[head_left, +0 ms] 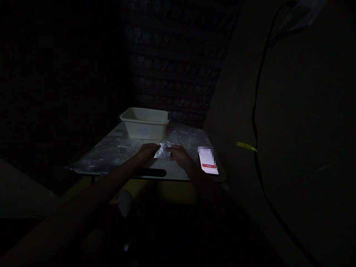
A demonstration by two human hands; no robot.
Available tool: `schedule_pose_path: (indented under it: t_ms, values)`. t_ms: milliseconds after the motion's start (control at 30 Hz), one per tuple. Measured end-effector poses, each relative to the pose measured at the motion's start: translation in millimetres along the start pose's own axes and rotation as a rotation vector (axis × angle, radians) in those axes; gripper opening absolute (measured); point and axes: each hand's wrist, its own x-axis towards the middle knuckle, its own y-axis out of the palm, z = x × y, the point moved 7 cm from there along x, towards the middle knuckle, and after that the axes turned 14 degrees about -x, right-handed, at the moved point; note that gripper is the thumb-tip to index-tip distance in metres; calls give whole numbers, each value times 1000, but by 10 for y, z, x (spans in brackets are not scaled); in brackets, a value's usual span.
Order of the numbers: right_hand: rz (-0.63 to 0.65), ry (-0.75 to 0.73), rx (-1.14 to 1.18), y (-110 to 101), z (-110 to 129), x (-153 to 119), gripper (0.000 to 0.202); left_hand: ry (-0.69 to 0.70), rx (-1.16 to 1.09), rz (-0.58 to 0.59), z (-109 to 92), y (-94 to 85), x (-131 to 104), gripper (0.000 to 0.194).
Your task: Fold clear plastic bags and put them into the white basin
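Between my hands is a small, shiny, crinkled piece of clear plastic or foil (163,151); the dim light hides just what it is. My left hand (148,152) pinches its left edge, fingers closed. On the other side my right hand (178,154) grips the right edge, the thumb lying over it. Both hands are above the front part of a small white table (178,172). A cream plastic tub (146,129) stands just behind them.
A lit phone (208,161) lies at the table's right edge. Clear plastic sheeting (111,150) covers much of the tabletop. A dark cable (254,111) with a yellow tag (246,146) hangs down on the right. Everything around is very dark.
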Motion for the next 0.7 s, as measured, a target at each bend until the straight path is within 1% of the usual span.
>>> schedule_pose_path:
  t_ms: [67, 133, 267, 333, 400, 433, 467, 500, 533, 567, 600, 700]
  values:
    - [18, 32, -12, 9, -27, -15, 22, 40, 52, -24, -32, -30, -1, 17]
    - [8, 32, -14, -3, -25, -24, 21, 69, 75, -32, -46, -49, 1, 18]
    - [-90, -53, -9, -90, 49, -24, 17, 110, 101, -26, -69, -85, 11, 21]
    - [-149, -113, -47, -148, 99, -29, 15, 161, 192, -22, -149, -116, 24, 21]
    - [-181, -153, -93, -190, 133, -34, 15, 317, 440, -32, -350, -143, 39, 23]
    - [-183, -163, -106, -203, 139, -35, 15, 447, 615, -43, -492, -138, 38, 26]
    - [-180, -166, -111, -212, 138, -35, 14, 589, 777, -80, -642, -134, 29, 29]
    - [-178, -162, -116, -223, 132, -35, 13, 697, 916, -115, -766, -130, 31, 32]
    - [-178, -156, -122, -234, 124, -36, 13, 765, 1037, -150, -863, -131, 50, 35]
    - [-180, -150, -132, -245, 116, -39, 13, 799, 1149, -177, -933, -136, 85, 39]
    - [-184, -146, -150, -256, 112, -45, 13, 804, 1248, -194, -980, -145, 132, 44]
    - [-183, -166, -226, -273, 130, -74, 15, 732, 1447, -255, -1038, -225, 273, 51]
